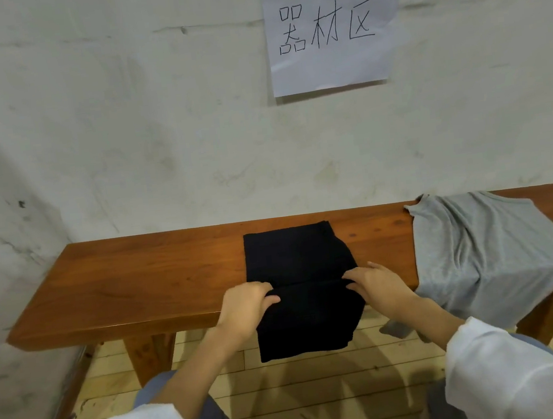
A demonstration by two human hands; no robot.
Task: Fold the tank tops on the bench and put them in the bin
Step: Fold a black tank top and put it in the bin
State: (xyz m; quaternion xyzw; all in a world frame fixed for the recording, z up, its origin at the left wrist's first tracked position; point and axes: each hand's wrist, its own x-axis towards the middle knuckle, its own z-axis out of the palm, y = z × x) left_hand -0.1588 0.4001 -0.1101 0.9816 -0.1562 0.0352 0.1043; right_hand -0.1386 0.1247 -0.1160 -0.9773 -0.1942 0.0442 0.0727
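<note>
Fingers: left hand [244, 304] has its fingers [270, 299] curled onto the left edge of the black top [298, 262], thumb on top, pinching the cloth. Right hand [378, 284] pinches the right edge the same way, fingertips pointing inward. Both grips sit on one crosswise crease. Neither hand is free.

Key relation: that crease runs along the front edge of the bench [138, 280]. The top's long axis runs across the bench, from back edge to front edge and over it. So the cloth lies on both sides of the fingers: a flat part beyond them on the bench, and a part hanging off the front edge below them.

Judgement: the next fold turns on this line, probably the hanging part brought up and away onto the flat part. The hands are equally near, one on each side, so it looks like a two-handed move.

Outward: grey top [486, 247] lies unfolded over the right end of the bench, apart from the black top, nearer the right hand. Bin is not in view.
</note>
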